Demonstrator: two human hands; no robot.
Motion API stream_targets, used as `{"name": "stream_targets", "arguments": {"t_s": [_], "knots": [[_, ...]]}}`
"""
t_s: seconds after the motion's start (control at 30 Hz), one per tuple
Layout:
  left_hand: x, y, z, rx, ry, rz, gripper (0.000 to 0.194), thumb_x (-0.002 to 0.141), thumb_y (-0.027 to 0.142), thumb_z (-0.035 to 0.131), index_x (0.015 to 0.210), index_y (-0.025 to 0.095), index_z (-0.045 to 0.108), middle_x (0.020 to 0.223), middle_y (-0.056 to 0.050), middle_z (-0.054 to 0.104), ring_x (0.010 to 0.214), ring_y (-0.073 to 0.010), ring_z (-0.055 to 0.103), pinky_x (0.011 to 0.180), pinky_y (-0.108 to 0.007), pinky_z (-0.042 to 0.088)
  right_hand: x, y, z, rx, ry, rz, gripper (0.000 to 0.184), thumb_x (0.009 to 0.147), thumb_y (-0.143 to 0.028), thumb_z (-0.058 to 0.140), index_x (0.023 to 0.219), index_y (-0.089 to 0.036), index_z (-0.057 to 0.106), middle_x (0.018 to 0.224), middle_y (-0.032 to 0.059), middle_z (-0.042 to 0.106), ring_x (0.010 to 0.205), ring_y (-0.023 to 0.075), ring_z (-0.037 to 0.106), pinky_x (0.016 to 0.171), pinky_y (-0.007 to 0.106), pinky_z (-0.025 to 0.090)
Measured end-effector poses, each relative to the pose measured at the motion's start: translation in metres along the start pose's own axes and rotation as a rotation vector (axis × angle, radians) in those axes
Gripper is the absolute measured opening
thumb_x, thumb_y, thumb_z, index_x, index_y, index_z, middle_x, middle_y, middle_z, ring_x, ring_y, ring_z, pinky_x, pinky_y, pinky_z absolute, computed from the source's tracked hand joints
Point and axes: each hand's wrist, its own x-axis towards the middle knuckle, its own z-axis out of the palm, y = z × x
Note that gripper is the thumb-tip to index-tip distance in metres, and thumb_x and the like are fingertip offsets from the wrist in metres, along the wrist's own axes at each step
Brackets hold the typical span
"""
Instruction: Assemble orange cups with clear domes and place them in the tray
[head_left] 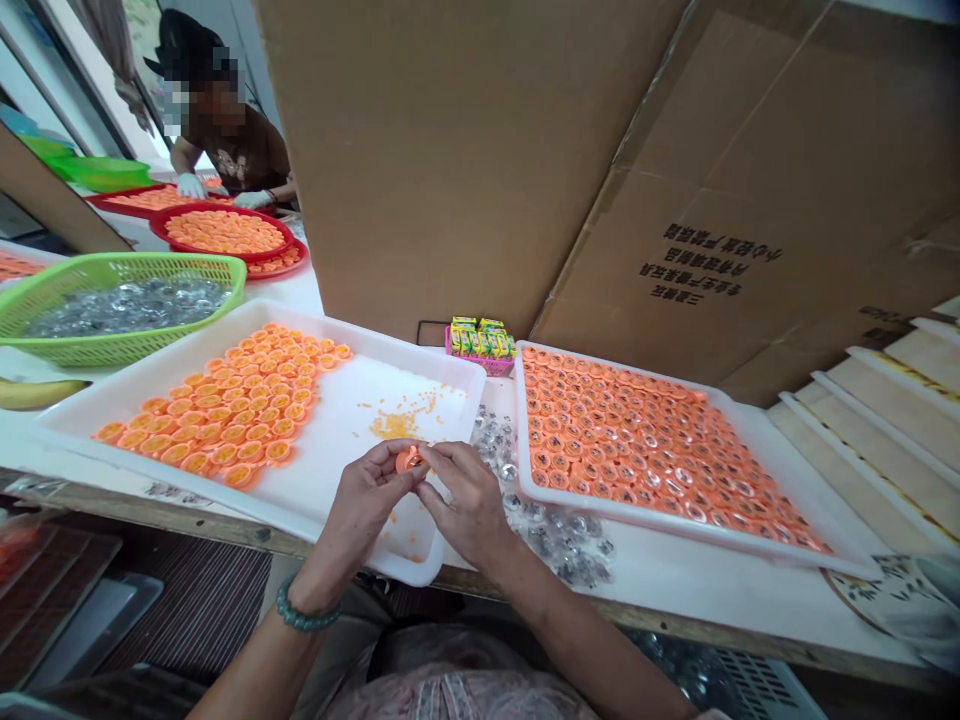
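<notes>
My left hand (375, 487) and my right hand (465, 495) meet over the right end of a white tray (337, 500). Between their fingertips is a small round orange plastic piece (409, 460) with a dark print on its face; both hands pinch it. In the tray's left part lie many orange cups (255, 405) with yellow inside, and small yellow beads (401, 415) are scattered near my hands. Clear plastic domes (562, 540) lie loose on the table to the right. A second white tray (622, 510) holds rows of orange pieces with clear covers.
A green basket (127, 345) of clear pieces and a banana (37, 393) sit at left. Behind stand large cardboard sheets (465, 150) and a pink box (484, 366) of small yellow-green packets. A gloved co-worker (247, 150) sits beyond red trays (225, 250).
</notes>
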Motion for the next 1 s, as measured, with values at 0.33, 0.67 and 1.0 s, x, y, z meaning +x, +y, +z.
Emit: {"name": "stream_targets", "arguments": {"t_s": [0.33,0.67,1.0], "knots": [[0.000,0.002,0.001,-0.034,0.056,-0.001,0.025,0.064,0.020,0.075,0.086,0.016,0.064,0.075,0.001,0.067,0.067,-0.0098,0.059,0.063,-0.018,0.046,-0.002,-0.007,0.021,-0.063,0.136,0.075,0.034,0.075,-0.009,0.054,0.108,-0.016,0.061,0.088,0.0077,0.062,0.082,0.0172,0.057,0.073,0.030,0.051],[-0.002,0.001,-0.003,-0.052,0.069,-0.004,0.028,0.062,0.021,0.076,0.086,0.015,0.063,0.075,-0.001,0.069,0.070,-0.0135,0.062,0.066,-0.023,0.048,-0.004,-0.009,0.016,0.111,0.087,0.213,0.033,0.076,-0.013,0.060,0.108,-0.021,0.063,0.090,0.0055,0.063,0.084,0.0162,0.058,0.076,0.030,0.050],[-0.006,0.008,-0.002,0.222,0.021,-0.104,0.074,0.054,0.034,0.081,0.118,0.023,0.047,0.078,-0.003,0.072,0.076,-0.0226,0.067,0.070,-0.032,0.052,0.018,-0.002,-0.013,0.230,-0.174,0.296,0.014,0.082,-0.022,0.057,0.089,-0.024,0.069,0.078,-0.0013,0.065,0.072,0.0103,0.060,0.069,0.019,0.047]]}}
